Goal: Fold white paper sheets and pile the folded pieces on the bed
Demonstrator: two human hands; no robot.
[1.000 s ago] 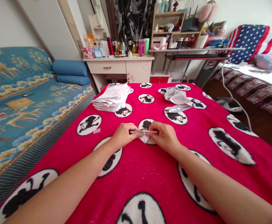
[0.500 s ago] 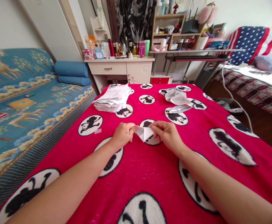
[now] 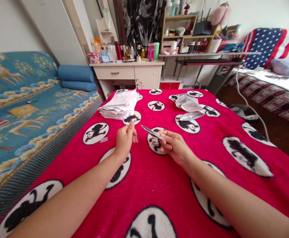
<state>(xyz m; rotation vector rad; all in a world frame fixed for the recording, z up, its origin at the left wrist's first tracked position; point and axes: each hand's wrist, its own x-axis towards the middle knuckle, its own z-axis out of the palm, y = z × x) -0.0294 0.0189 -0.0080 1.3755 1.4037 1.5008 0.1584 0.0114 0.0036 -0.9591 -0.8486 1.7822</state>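
Note:
A small folded paper (image 3: 151, 132) is pinched at its right end between the thumb and fingers of my right hand (image 3: 175, 145). It is turned nearly edge-on, its thin layers pointing up and left, above the red cloth. My left hand (image 3: 126, 137) is off the paper, a short gap to its left, with the thumb raised and the fingers loosely bent; nothing shows in it. Beyond my left hand lies a thick stack of printed sheets (image 3: 119, 104). Several folded paper pieces (image 3: 189, 104) lie in a loose heap beyond my right hand.
The red cloth (image 3: 144, 185) with monkey patches covers the surface before me. A small pale scrap (image 3: 104, 139) lies on it at left. A blue sofa (image 3: 45, 99) stands to the left, a white cabinet (image 3: 124, 71) at the back, and a white cable (image 3: 252, 109) hangs at right.
My left hand has let go of the folded paper and moved slightly left. In my right hand the paper has turned from its flat face to nearly edge-on.

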